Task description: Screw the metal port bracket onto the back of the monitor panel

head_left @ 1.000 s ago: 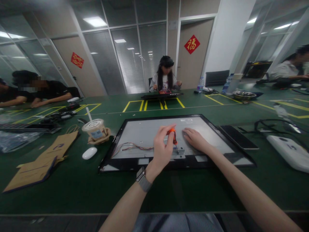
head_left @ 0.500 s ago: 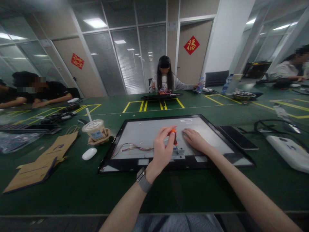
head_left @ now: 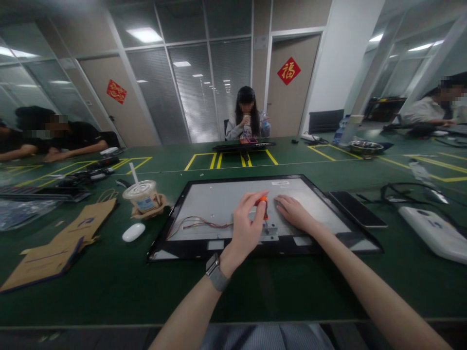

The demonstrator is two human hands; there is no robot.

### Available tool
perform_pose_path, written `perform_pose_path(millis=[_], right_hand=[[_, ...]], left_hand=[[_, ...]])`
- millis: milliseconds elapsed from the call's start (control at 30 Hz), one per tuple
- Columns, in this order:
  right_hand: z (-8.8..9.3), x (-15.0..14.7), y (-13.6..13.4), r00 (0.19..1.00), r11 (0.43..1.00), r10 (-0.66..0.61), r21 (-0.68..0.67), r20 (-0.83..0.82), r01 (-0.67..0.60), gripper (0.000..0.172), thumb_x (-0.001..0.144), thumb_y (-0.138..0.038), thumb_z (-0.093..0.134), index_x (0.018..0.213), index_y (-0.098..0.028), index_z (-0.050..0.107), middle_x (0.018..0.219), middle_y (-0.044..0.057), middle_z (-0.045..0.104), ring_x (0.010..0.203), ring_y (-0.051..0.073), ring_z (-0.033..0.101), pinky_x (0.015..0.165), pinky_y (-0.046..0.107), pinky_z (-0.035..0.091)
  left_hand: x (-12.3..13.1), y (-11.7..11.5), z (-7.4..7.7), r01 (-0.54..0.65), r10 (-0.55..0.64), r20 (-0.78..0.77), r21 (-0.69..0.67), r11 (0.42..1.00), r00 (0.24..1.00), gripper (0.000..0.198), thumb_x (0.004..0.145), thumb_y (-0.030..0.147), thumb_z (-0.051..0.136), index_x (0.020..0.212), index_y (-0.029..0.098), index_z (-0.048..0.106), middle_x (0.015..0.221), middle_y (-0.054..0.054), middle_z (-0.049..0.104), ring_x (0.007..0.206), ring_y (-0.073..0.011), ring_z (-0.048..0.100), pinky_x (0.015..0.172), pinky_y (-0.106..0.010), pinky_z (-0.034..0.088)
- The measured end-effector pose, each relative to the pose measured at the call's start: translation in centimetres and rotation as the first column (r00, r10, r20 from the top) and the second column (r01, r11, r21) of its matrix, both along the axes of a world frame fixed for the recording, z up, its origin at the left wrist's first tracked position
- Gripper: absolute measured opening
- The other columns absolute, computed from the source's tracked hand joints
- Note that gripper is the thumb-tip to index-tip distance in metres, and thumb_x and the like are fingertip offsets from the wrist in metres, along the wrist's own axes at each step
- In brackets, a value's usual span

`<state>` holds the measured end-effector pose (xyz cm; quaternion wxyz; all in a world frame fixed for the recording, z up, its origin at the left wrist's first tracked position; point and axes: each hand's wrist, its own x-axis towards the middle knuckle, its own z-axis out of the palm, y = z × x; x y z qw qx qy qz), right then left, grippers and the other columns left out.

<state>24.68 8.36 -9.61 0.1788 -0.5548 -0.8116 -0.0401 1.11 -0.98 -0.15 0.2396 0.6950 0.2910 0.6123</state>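
An orange-and-black screwdriver point(head_left: 265, 212) stands nearly upright, with my left hand point(head_left: 246, 219) closed around its handle. Its tip points down at a small metal bracket point(head_left: 270, 234) near the front edge of a display panel point(head_left: 222, 197). The panel lies flat, grey on its upper face with a black frame. My right hand point(head_left: 294, 211) rests flat on the panel, fingers stretched out, to the right of the screwdriver. Thin coloured wires point(head_left: 206, 222) run across the panel from the left toward the bracket; my left hand hides part of that area.
Left of the panel are a lidded drink cup point(head_left: 144, 197) with a straw, a white mouse-shaped case point(head_left: 133, 232) and a paper bag point(head_left: 69, 240). A black phone point(head_left: 355, 209) and a white device point(head_left: 432, 233) lie to the right. Across the table sits a person point(head_left: 248, 116).
Both my hands keep their places, the left still on the screwdriver. Across the table, the other person has lifted a bottle off the tabletop and drawn it in toward the body.
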Motion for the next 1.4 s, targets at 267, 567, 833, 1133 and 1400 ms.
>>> perform_pose_path(millis=[267, 567, 833, 1133, 1400], right_hand=[[0.02, 0.01, 0.12, 1.000, 1.000, -0.005, -0.006, 0.013, 0.005, 0.040, 0.100, -0.025, 0.042, 0.134, -0.015, 0.061, 0.140, 0.017, 0.062, 0.129, 0.029, 0.058, 0.110, 0.044, 0.045], [0.15, 0.02, 0.04, 1.000, 1.000, 0.003, -0.012, -0.002, -0.003, 0.040, 0.100, -0.025, 0.043, 0.135, -0.016, 0.061, 0.141, 0.018, 0.061, 0.129, 0.030, 0.058, 0.107, 0.046, 0.046], [-0.21, 0.00, 0.21, 1.000, 1.000, -0.006, -0.017, -0.008, 0.006, 0.040, 0.100, -0.025, 0.043, 0.135, -0.015, 0.061, 0.142, 0.019, 0.060, 0.131, 0.031, 0.057, 0.108, 0.048, 0.046], [-0.30, 0.09, 0.27, 1.000, 1.000, -0.004, -0.008, -0.002, 0.004, 0.041, 0.100, -0.025, 0.042, 0.135, -0.015, 0.061, 0.142, 0.019, 0.060, 0.130, 0.030, 0.057, 0.109, 0.047, 0.046], [-0.14, -0.07, 0.12, 1.000, 1.000, -0.010, -0.004, -0.022, 0.010, 0.040, 0.099, -0.025, 0.043, 0.134, -0.018, 0.062, 0.141, 0.017, 0.062, 0.129, 0.031, 0.059, 0.108, 0.049, 0.046]], left_hand=[[0.07, 0.05, 0.03, -0.029, 0.029, 0.012, 0.054, 0.998, 1.000, 0.021, 0.096, 0.028, 0.063, 0.113, 0.023, 0.074, 0.105, -0.005, 0.061, 0.090, -0.0153, 0.063, 0.085, -0.031, 0.054], [-0.01, -0.05, 0.02, -0.009, 0.009, 0.007, 0.016, 1.000, 1.000, 0.024, 0.100, 0.028, 0.057, 0.119, 0.023, 0.072, 0.104, -0.005, 0.059, 0.089, -0.0148, 0.062, 0.080, -0.029, 0.056], [0.02, 0.05, -0.04, -0.016, 0.016, -0.001, 0.018, 1.000, 1.000, 0.026, 0.101, 0.027, 0.055, 0.121, 0.023, 0.071, 0.102, -0.005, 0.061, 0.089, -0.0145, 0.063, 0.083, -0.029, 0.055], [-0.04, -0.02, -0.03, -0.016, 0.016, 0.005, -0.007, 1.000, 1.000, 0.026, 0.101, 0.028, 0.055, 0.120, 0.023, 0.071, 0.104, -0.006, 0.061, 0.091, -0.0152, 0.063, 0.082, -0.029, 0.056], [-0.05, 0.02, 0.02, -0.048, 0.046, 0.025, 0.063, 0.997, 0.999, 0.018, 0.093, 0.030, 0.068, 0.108, 0.023, 0.076, 0.097, -0.004, 0.059, 0.085, -0.0145, 0.061, 0.082, -0.030, 0.054]])
